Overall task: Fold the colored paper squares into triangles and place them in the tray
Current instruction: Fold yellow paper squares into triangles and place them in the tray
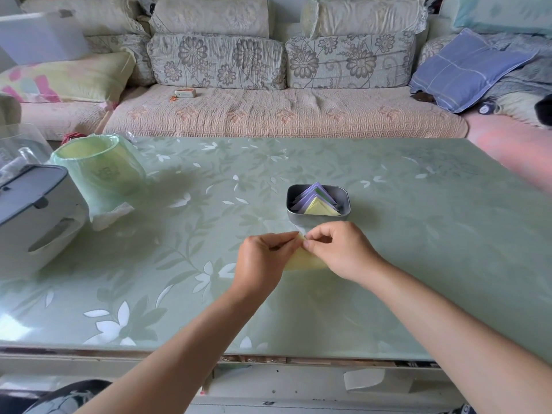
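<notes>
A pale yellow paper [301, 259] lies on the green table just in front of me, mostly covered by my hands. My left hand [263, 258] and my right hand [337, 249] both pinch its upper corner, fingertips meeting at the top point. Just beyond the hands stands a small grey tray [343, 194] holding several folded triangles, purple ones [310, 192] at the back and a yellow one [321, 208] in front.
A light green lined bin [98, 168] stands at the table's left, with a grey-white appliance [33, 210] beside it at the edge. A sofa [268, 112] with cushions runs behind the floral table cover [433, 219].
</notes>
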Action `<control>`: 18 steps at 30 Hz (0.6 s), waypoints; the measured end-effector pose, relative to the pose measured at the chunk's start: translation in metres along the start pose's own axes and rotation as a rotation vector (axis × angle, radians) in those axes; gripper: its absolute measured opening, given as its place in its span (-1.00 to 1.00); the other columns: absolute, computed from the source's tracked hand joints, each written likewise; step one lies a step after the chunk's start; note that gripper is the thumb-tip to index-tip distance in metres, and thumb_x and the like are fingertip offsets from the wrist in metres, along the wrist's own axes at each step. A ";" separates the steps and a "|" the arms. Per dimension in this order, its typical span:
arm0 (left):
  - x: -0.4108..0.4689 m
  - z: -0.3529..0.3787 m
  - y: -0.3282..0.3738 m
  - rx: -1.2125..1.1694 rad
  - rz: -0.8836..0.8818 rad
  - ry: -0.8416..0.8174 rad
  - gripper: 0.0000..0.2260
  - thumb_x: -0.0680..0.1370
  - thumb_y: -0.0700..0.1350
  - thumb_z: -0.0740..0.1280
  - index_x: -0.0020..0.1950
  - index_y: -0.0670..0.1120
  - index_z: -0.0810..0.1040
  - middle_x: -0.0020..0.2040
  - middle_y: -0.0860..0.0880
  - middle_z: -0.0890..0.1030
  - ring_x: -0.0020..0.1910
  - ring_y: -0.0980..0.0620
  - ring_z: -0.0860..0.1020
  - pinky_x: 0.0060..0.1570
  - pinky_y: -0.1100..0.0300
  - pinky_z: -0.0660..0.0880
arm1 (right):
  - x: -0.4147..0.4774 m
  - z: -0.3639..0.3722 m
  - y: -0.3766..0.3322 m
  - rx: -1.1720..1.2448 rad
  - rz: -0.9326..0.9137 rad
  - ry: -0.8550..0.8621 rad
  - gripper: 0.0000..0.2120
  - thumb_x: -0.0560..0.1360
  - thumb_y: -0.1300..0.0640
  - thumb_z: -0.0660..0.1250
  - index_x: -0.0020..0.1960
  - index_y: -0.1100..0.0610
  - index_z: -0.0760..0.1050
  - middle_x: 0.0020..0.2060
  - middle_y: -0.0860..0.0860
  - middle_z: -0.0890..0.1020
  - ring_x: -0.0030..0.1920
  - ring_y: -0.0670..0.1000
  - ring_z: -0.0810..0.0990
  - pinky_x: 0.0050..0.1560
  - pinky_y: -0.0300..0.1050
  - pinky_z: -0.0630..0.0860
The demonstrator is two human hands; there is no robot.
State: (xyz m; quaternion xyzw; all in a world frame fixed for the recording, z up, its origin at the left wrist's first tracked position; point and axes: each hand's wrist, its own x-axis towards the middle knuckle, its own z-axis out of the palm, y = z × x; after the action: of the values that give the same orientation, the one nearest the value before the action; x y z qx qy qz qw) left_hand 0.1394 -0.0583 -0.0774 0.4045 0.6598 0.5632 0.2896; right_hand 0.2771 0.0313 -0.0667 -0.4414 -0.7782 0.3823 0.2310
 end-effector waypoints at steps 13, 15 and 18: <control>0.005 -0.024 -0.021 0.659 0.530 -0.269 -0.79 0.52 -0.03 0.27 0.08 -0.04 0.62 -0.02 0.09 0.58 0.00 0.09 0.50 0.04 0.27 0.42 | 0.007 0.009 -0.002 -0.447 0.073 -0.117 -0.83 0.54 -0.03 0.33 -0.12 -0.02 0.66 -0.22 -0.15 0.66 -0.07 0.03 0.59 0.09 -0.06 0.47; 0.006 -0.025 -0.023 0.694 0.544 -0.370 -0.76 0.53 -0.02 0.26 0.10 -0.05 0.63 0.01 0.07 0.59 0.02 0.06 0.50 0.06 0.26 0.42 | 0.007 0.011 -0.001 -0.485 0.055 -0.095 -0.83 0.53 -0.01 0.31 -0.18 -0.02 0.63 -0.30 -0.18 0.60 -0.11 0.02 0.56 0.09 -0.06 0.43; 0.006 -0.025 -0.029 0.755 0.580 -0.445 -0.69 0.54 0.03 0.22 0.18 -0.02 0.63 0.04 0.05 0.59 0.03 0.06 0.46 0.07 0.30 0.39 | 0.009 0.016 0.002 -0.560 0.006 -0.048 -0.83 0.52 0.01 0.29 -0.20 -0.02 0.61 -0.30 -0.17 0.58 -0.12 0.01 0.53 0.07 -0.08 0.35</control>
State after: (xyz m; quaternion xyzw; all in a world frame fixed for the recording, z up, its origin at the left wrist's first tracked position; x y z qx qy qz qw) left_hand 0.1094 -0.0669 -0.1002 0.7566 0.6003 0.2435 0.0891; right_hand 0.2622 0.0335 -0.0773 -0.4812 -0.8575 0.1633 0.0804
